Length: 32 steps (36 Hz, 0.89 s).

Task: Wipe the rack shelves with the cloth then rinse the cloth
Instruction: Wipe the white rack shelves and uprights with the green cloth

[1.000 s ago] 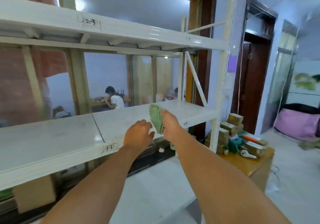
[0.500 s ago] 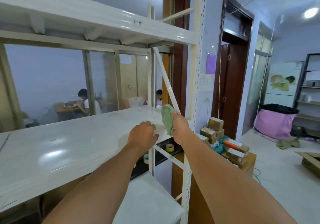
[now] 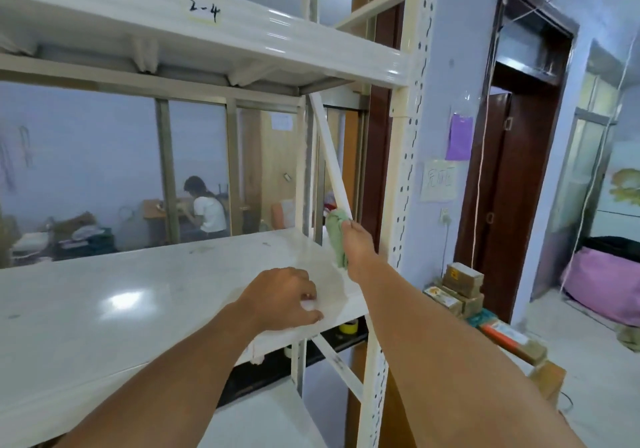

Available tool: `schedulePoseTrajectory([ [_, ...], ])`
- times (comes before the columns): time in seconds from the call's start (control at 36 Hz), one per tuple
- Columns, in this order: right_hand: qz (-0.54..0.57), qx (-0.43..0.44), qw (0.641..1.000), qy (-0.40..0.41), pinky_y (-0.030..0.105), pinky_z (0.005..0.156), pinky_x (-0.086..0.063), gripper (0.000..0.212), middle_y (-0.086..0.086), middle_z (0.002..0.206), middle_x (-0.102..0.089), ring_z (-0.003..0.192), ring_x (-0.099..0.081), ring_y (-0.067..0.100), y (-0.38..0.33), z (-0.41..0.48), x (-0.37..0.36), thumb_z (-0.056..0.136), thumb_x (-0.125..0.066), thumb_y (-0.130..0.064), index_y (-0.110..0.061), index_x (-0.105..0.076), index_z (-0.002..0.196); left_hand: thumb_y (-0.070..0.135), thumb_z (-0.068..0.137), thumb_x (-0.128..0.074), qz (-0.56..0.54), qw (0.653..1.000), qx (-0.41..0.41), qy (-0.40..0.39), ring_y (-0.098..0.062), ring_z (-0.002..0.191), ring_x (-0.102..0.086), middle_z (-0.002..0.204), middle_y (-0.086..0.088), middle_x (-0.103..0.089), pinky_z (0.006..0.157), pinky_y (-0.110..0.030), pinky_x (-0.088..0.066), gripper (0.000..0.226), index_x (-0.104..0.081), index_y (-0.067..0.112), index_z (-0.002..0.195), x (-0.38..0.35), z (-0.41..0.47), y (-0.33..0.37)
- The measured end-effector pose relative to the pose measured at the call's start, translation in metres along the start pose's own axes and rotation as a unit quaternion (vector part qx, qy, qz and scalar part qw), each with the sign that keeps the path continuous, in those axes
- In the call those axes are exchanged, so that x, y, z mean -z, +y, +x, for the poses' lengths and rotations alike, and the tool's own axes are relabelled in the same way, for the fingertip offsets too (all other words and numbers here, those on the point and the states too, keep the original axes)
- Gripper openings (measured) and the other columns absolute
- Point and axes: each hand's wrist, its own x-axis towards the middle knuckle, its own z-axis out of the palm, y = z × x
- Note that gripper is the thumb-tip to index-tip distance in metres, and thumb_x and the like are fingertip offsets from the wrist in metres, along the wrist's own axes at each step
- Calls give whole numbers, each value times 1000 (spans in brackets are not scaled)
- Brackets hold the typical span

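Lilac walls (image 3: 440, 31), dark doorway (image 3: 519, 177)

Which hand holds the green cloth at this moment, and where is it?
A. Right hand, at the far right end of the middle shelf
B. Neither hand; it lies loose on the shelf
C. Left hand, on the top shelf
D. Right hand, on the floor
A: the right hand has the green cloth in its grip at the middle shelf's right end, beside the diagonal brace; the left hand rests on the shelf's front edge.
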Motion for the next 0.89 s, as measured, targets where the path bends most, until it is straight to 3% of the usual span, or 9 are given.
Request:
schedulePoseTrajectory([
  [0.08, -59, 20, 998, -20, 32, 91, -45, 38, 9, 121, -61, 100, -57, 25, 2, 17, -5, 104, -42, -31, -21, -57, 138, 62, 85, -59, 24, 1000, 8, -18, -15, 94, -62, 99, 10, -69, 80, -33, -51, 42, -76, 30, 105, 4, 0, 4],
  [0.22, -167, 19, 985, -51, 42, 111, -40, 44, 10, 135, -57, 122, -54, 31, 16, 40, -10, 105, -37, -35, -18, -54, 141, 67, 82, -55, 32, 998, 40, -19, -15, 87, -63, 91, 10, -68, 77, -35, -52, 49, -77, 29, 102, 4, 1, 8],
  [0.33, -240, 42, 965, -96, 36, 104, -39, 43, 11, 142, -52, 124, -50, 32, 22, 46, -11, 106, -32, -30, -20, -50, 144, 68, 80, -54, 9, 998, 63, -5, -12, 85, -63, 90, 11, -69, 75, -35, -52, 51, -78, 30, 104, 1, -2, 10],
  [0.42, -312, 61, 938, -139, 34, 97, -37, 44, 11, 143, -52, 126, -50, 30, 25, 43, -12, 107, -29, -31, -18, -49, 144, 68, 81, -54, 1, 997, 79, 6, -9, 93, -64, 98, 13, -72, 80, -32, -52, 52, -77, 31, 110, -3, -6, 11],
  [0.53, -418, 66, 884, -196, 41, 115, -29, 45, 13, 149, -46, 135, -44, 31, 23, 41, -20, 107, -28, -29, -12, -47, 144, 68, 80, -51, 0, 995, 98, 13, -10, 95, -66, 101, 13, -73, 81, -32, -53, 54, -77, 32, 111, -6, -9, 16],
  [0.72, -540, 90, 804, -231, 50, 116, -28, 41, 17, 136, -54, 129, -49, 35, 18, 43, -29, 102, -38, -22, -2, -53, 135, 66, 81, -53, 2, 991, 128, 33, -14, 95, -68, 102, 11, -75, 81, -36, -56, 52, -77, 32, 111, -10, -13, 23],
  [0.78, -566, 88, 786, -233, 55, 112, -34, 28, 17, 117, -59, 119, -55, 38, 16, 45, -35, 94, -43, -17, -2, -60, 111, 65, 80, -52, 6, 990, 134, 39, -15, 95, -69, 103, 10, -75, 81, -37, -56, 52, -77, 31, 110, -11, -14, 27],
  [0.83, -551, 78, 799, -226, 52, 106, -41, 17, 14, 99, -55, 100, -57, 35, 21, 58, -42, 89, -43, -15, -3, -53, 83, 65, 80, -52, 6, 989, 138, 44, -16, 95, -69, 104, 9, -75, 81, -37, -56, 52, -77, 30, 110, -11, -14, 29],
  [0.89, -534, 83, 816, -206, 45, 104, -41, 36, 16, 116, -55, 108, -53, 33, 15, 48, -39, 94, -34, -27, -1, -57, 105, 63, 80, -54, 4, 989, 140, 49, -17, 94, -70, 102, 8, -76, 80, -37, -57, 51, -78, 28, 109, -12, -14, 31],
])
